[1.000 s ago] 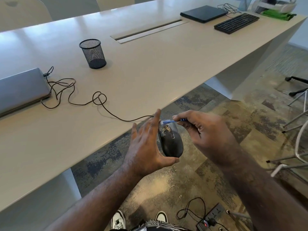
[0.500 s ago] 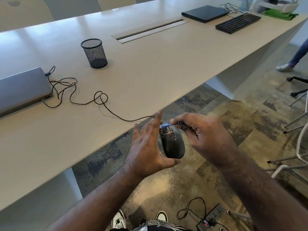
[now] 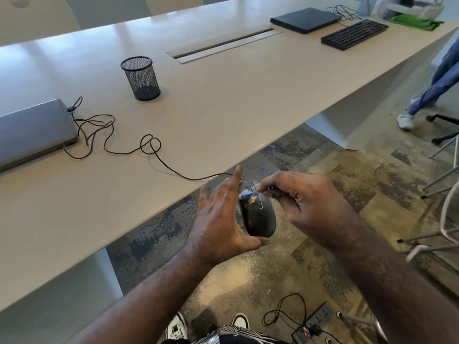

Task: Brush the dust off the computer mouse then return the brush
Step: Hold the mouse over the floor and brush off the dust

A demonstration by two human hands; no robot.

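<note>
In my left hand (image 3: 218, 219) sits the glossy black computer mouse (image 3: 259, 216), flecked with tan dust near its wheel. My right hand (image 3: 305, 202) pinches a small blue-handled brush (image 3: 250, 193) with white bristles. The long table (image 3: 223, 100) is pale beige; on it stand a black wire-mesh cup (image 3: 141, 78), a silver laptop (image 3: 32, 130) and a thin dark cable (image 3: 129, 150) (the floor is mottled olive and grey).

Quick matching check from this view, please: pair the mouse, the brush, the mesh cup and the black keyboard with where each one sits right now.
Things:
1. mouse
2. brush
3. mesh cup
4. black keyboard

Places:
A. upright on the table, beyond the looped cable
B. in the right hand, bristles on the mouse's front
C. far end of the table, next to a closed dark laptop
D. held off the table edge by the left hand

Pairs: 1-D, 2-B, 3-A, 4-C
</note>
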